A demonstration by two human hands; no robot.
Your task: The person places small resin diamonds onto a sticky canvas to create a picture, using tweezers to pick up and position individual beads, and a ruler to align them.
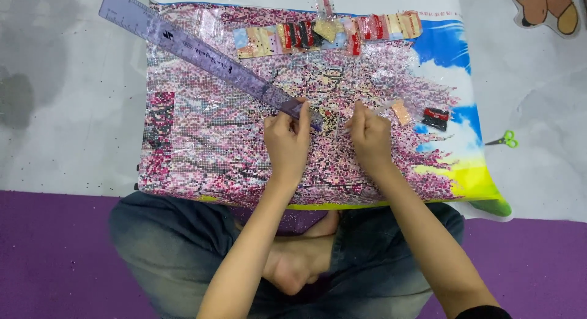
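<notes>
Left hand [286,141]: fingers pressed on the purple ruler's [202,53] lower end, centre of the bead picture [244,135]. Right hand [369,138]: pinched on a thin pen, at 3 o'clock. Risk: ruler likely skids toward 10 o'clock, scattering loose beads. Bead packets [324,34] at 12 o'clock.

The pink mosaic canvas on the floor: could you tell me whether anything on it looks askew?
The long translucent purple plastic ruler lies diagonally across the pink mosaic canvas, its upper end overhanging the corner; the left hand touches its lower end. Nothing looks spilled.
</notes>
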